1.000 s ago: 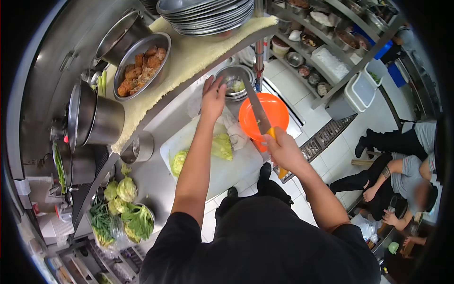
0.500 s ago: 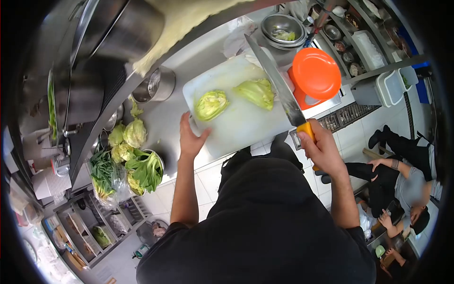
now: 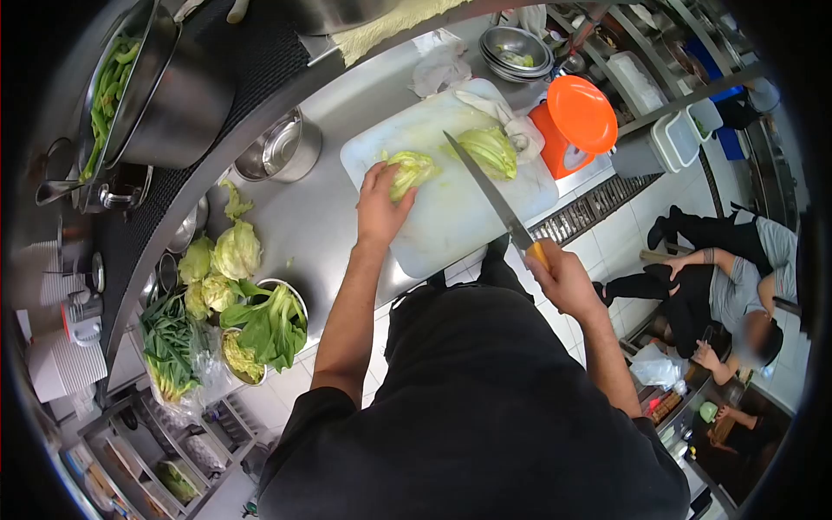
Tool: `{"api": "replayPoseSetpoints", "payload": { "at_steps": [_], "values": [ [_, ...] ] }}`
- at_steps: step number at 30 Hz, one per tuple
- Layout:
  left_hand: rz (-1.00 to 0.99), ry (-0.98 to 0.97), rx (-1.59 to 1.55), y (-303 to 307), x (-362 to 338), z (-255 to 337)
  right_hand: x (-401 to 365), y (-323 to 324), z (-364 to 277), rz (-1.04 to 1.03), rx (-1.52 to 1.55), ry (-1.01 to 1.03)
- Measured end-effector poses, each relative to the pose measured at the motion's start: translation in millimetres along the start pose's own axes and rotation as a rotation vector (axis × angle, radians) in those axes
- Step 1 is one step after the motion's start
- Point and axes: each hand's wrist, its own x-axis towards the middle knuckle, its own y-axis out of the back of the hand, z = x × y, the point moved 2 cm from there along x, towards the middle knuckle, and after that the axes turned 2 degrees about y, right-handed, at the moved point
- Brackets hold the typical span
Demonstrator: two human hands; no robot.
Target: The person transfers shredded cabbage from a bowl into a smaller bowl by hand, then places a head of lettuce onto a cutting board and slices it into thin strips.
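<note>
On the white cutting board (image 3: 451, 221) lie two pieces of lettuce. My left hand (image 3: 382, 208) rests against the left lettuce piece (image 3: 414, 173), its fingers along the left side and the thumb apart near the lower edge. My right hand (image 3: 563, 279) is wrapped round the yellow handle of a large knife (image 3: 492, 192). The blade points up and to the left, with its tip between the two pieces, close to the right lettuce piece (image 3: 490, 153). A white cloth (image 3: 523, 137) lies at the board's right edge.
An orange scale (image 3: 582, 121) stands right of the board, stacked metal bowls (image 3: 516, 54) behind it. A steel pot (image 3: 291, 149), lettuce heads (image 3: 237, 250) and leafy greens (image 3: 270, 325) are at the left. Other people (image 3: 737, 277) sit at the far right.
My left hand has moved up and right onto the left lettuce piece. The knife has come down and left, from over the board's right edge to between the pieces.
</note>
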Motion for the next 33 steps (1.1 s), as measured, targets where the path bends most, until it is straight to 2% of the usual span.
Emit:
{"api": "replayPoseSetpoints", "payload": {
  "at_steps": [1, 2, 5, 8, 11, 13, 17, 20, 23, 26, 29, 32, 33],
  "values": [
    [-0.006, 0.025, -0.054, 4, 0, -1, -5, -7, 5, 0.017, -0.034, 0.044],
    [-0.011, 0.049, -0.107, 7, 1, 0, -11, -13, 9, 0.006, -0.017, -0.009],
    [-0.265, 0.591, -0.575, 21, -12, 9, -23, -27, 14, -0.051, 0.078, -0.181],
    [-0.249, 0.866, -0.902, 4, -34, -13, -25, -39, 17, -0.126, 0.231, -0.315],
    [-0.218, 0.859, -0.697, 18, -36, 7, -20, -51, 30, -0.156, 0.295, -0.327],
    [-0.330, 0.788, -0.414, 29, -29, 16, -15, -55, 34, -0.180, 0.282, -0.330],
    [-0.439, 0.557, 0.216, 31, -12, 3, -5, -65, 64, -0.154, -0.021, -0.189],
    [-0.078, 0.433, 0.290, 31, -19, 8, -1, -57, 62, -0.115, -0.106, -0.154],
    [0.142, 0.091, 0.218, 24, -24, 14, 2, -50, 58, -0.082, -0.151, -0.115],
    [0.055, -0.155, 0.333, 13, -32, 48, 8, -53, 55, -0.045, -0.156, -0.069],
    [0.002, -0.077, 0.221, -28, -27, 20, 20, -59, 47, -0.065, -0.176, -0.057],
    [-0.153, -0.288, 0.179, -40, -25, 37, 30, -65, 51, -0.097, -0.236, -0.074],
    [-0.131, -0.314, 0.197, -39, -25, 42, 37, -65, 49, -0.104, -0.258, -0.076]
  ]
}}
